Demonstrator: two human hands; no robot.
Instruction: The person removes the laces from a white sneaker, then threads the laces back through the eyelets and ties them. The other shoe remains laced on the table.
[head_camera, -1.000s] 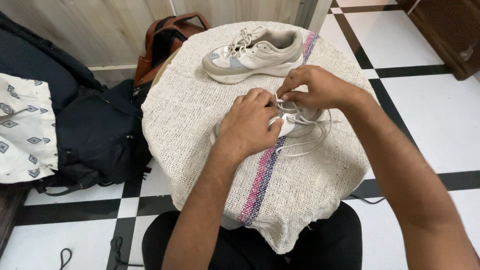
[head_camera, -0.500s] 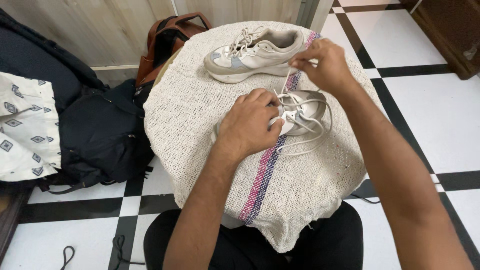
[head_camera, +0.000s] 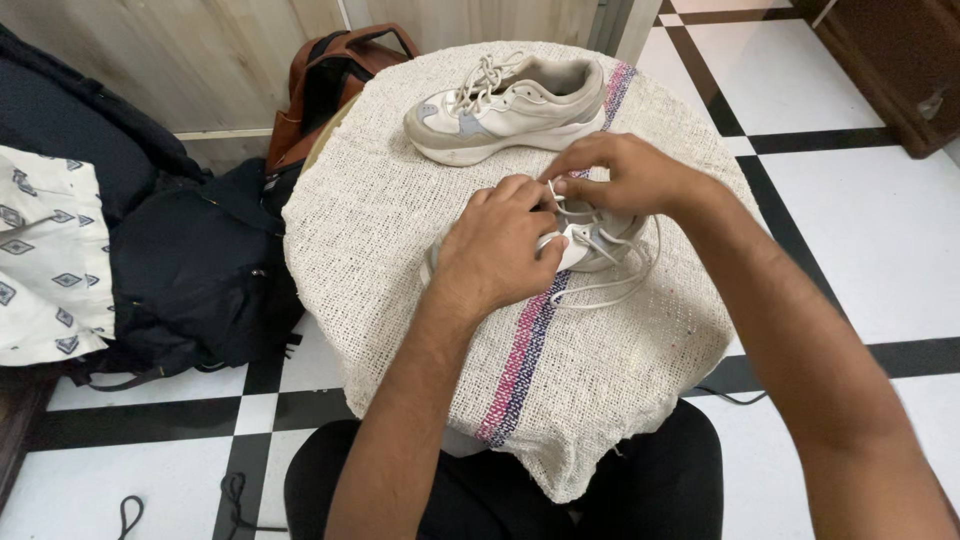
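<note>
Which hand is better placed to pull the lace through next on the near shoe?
Probably the right hand: its fingertips pinch the white lace above the near shoe, free to lift. The left hand lies flat over that shoe, steadying it.

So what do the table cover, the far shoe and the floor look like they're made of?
Table cover: coarse woven cloth, probably jute or rough cotton; matte, with an open weave and a pink and blue stripe. Far shoe: likely synthetic leather with grey mesh panels and a thick foam-like sole, white laces. Floor: glossy black and white tile, faintly reflective.
</note>
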